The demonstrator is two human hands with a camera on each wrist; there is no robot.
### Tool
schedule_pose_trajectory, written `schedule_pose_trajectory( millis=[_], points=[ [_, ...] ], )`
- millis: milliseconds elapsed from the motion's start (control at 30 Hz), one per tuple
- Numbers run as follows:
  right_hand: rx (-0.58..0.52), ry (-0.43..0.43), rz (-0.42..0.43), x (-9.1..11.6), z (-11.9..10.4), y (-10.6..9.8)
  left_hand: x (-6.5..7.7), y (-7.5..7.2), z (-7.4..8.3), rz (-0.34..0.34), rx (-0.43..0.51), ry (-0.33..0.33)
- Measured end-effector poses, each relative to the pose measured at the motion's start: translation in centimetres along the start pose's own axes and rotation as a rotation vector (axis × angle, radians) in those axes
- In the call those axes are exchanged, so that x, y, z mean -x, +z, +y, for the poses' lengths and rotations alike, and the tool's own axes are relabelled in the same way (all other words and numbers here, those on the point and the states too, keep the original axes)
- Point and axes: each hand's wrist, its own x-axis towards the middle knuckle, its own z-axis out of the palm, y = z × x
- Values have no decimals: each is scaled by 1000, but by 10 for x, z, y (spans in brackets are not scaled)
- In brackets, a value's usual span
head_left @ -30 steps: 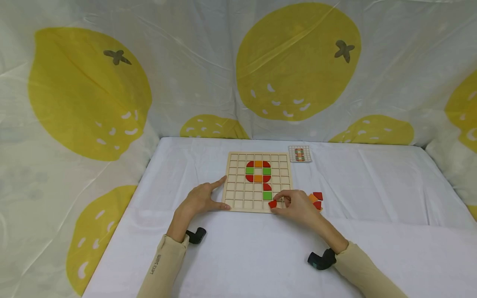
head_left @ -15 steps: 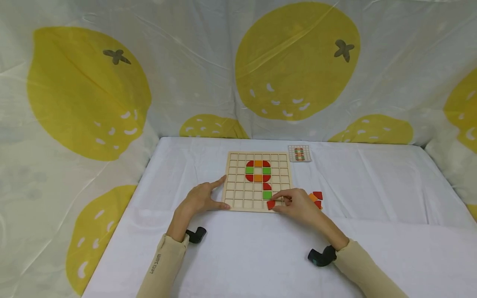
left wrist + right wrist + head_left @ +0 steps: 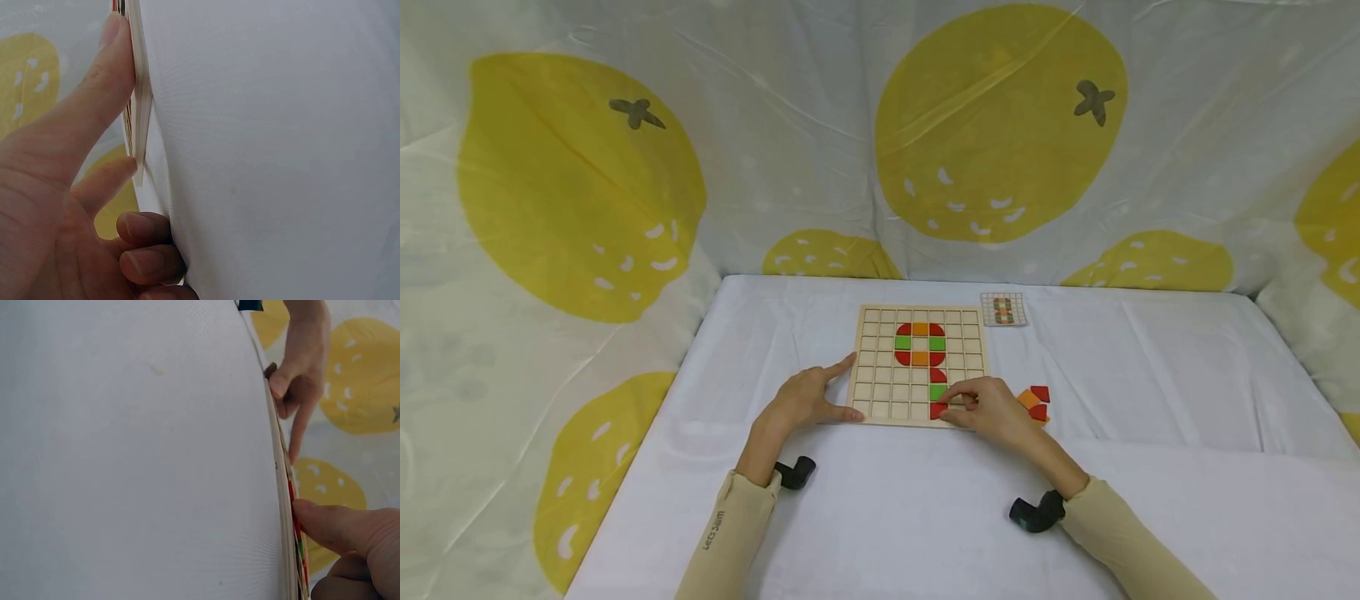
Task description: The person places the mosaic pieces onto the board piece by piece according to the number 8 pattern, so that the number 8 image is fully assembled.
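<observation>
A wooden grid board [image 3: 882, 390] lies on the white cloth. Red, orange and green tiles form a ring on it, with a short column running down from the ring's right side. My right hand [image 3: 996, 408] pinches a red tile [image 3: 936, 411] between thumb and index finger at a front-row cell, just below a green tile [image 3: 937, 392]. In the right wrist view its thumb [image 3: 328, 522] presses at the red. My left hand [image 3: 801, 398] steadies the board: the straight thumb [image 3: 103, 81] is at the front-left corner, and the index finger touches the left edge. Its other fingers curl beside the board.
A small pattern card [image 3: 1003, 310] lies by the board's back-right corner. To the right of the board is a small pile of loose red and orange tiles [image 3: 1028, 401], partly behind my right hand. A lemon-print curtain [image 3: 820, 167] hangs behind the table.
The red tile has moved slightly left and turned, and now lines up with the front-row cell under the green tile. My right hand has shifted left with it; my left hand has stayed put.
</observation>
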Motion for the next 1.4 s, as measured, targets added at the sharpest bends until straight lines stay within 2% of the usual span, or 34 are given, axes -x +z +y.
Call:
schedule_pose_trajectory(
  millis=[167,433,633,800,1200,1400],
  points=[
    [4,6,22,5,0,-9,1,-1,0,2,0,-8],
    [100,42,175,28,26,-49,0,0,1,-6,11,-6],
    [210,147,248,44,45,-71,1,0,2,-6,18,-13],
    [221,204,232,48,49,-71,1,0,2,-3,7,-15],
    [191,82,250,37,50,-58,2,0,1,2,2,-10],
    [193,156,237,40,47,-63,1,0,1,4,14,-11]
  ],
)
